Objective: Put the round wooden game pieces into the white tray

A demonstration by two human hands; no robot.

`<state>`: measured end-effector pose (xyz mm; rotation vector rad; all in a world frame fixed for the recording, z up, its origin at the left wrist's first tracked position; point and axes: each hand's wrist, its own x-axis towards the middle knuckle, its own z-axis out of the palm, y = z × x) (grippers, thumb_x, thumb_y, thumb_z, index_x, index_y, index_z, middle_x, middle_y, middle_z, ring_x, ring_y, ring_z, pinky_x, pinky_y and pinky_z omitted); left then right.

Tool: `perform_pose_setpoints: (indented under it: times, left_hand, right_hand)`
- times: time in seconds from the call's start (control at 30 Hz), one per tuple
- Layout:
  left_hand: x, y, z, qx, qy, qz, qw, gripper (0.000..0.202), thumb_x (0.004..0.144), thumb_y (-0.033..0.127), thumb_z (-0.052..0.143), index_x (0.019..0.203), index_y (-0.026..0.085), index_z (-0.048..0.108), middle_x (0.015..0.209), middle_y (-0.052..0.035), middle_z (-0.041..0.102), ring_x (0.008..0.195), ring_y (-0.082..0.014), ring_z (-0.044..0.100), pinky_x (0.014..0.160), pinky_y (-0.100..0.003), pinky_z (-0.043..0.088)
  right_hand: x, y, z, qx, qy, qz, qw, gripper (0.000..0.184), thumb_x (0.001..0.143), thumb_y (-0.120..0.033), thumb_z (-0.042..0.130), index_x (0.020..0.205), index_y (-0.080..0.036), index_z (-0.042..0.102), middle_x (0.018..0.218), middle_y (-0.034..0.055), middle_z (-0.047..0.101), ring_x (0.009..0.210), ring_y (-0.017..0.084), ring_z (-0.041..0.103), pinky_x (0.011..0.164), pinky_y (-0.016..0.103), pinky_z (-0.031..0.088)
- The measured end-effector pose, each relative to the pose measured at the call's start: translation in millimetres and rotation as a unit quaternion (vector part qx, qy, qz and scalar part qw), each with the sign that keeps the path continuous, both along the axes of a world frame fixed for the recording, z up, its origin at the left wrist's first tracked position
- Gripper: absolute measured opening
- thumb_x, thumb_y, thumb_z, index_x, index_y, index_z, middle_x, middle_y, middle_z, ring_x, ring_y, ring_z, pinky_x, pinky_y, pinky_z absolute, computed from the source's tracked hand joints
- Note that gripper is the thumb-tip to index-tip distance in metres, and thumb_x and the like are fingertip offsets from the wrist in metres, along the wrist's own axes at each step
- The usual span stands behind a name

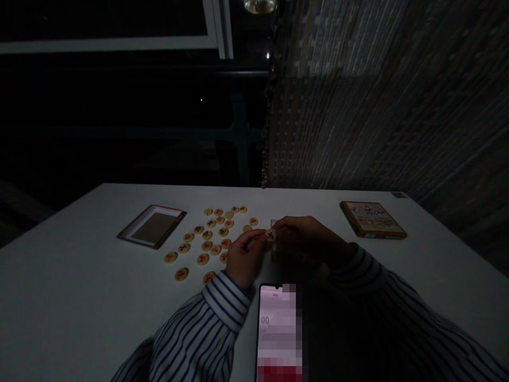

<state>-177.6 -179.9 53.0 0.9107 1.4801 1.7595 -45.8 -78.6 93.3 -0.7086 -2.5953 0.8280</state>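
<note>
A round xiangqi piece (271, 235) with a dark character is pinched between the fingertips of both hands above the white table. My left hand (245, 254) grips its left side with thumb and forefinger, fingers curled. From the right, my right hand (308, 233) meets the piece with its fingertips; its lower fingers are lost in shadow. Beneath the right hand shows the edge of a pale, see-through box (274, 222), mostly covered. Left of my hands, several loose xiangqi pieces (207, 234) lie scattered, some marked red and some dark, a few with plain faces.
An open box lid or tray (152, 226) lies at the left. A flat printed box (373, 219) rests on the right of the white table (79, 297). A lit phone (274, 334) lies near me, between my forearms. A string curtain (338, 95) hangs behind the table.
</note>
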Motion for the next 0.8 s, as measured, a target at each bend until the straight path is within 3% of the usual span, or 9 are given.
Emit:
perform_pose_setpoints:
  times: [0.3,0.5,0.67,0.8]
  left_hand:
    - [0.2,-0.1,-1.3,-0.009,-0.008,-0.011,1.000,0.023,0.065,0.029,0.064,0.081,0.013,0.064,0.073,-0.0048,0.069,0.067,-0.0152,0.064,0.063,-0.026,0.052]
    - [1.4,-0.8,1.0,0.002,0.004,-0.015,1.000,0.021,0.065,0.028,0.064,0.080,0.013,0.064,0.073,-0.0052,0.069,0.066,-0.0151,0.064,0.062,-0.026,0.052]
    - [1.7,-1.0,1.2,-0.003,0.005,-0.023,1.000,0.021,0.064,0.029,0.064,0.078,0.014,0.065,0.071,-0.0051,0.069,0.065,-0.0151,0.064,0.060,-0.025,0.052]
    - [1.5,0.1,-2.7,-0.009,-0.007,-0.028,1.000,0.022,0.064,0.029,0.064,0.080,0.014,0.064,0.073,-0.0047,0.069,0.067,-0.0151,0.064,0.061,-0.025,0.051]
  right_hand:
    - [0.3,-1.6,-3.7,-0.013,0.005,-0.007,1.000,0.022,0.079,-0.029,0.047,0.096,-0.020,0.058,0.078,0.0010,0.066,0.065,0.011,0.059,0.060,0.024,0.044]
    - [0.0,-1.3,-1.4,-0.009,0.000,0.008,1.000,0.021,0.078,-0.029,0.048,0.094,-0.020,0.059,0.081,0.0020,0.066,0.072,0.013,0.060,0.063,0.024,0.044]
    - [-0.7,-3.1,0.5,-0.022,-0.014,-0.018,1.000,0.021,0.078,-0.029,0.048,0.093,-0.020,0.060,0.077,0.0012,0.066,0.067,0.012,0.059,0.060,0.023,0.042]
    - [-0.4,-1.8,-1.8,0.003,-0.011,-0.008,1.000,0.020,0.079,-0.028,0.046,0.091,-0.020,0.061,0.077,0.0010,0.065,0.068,0.012,0.059,0.061,0.023,0.042]
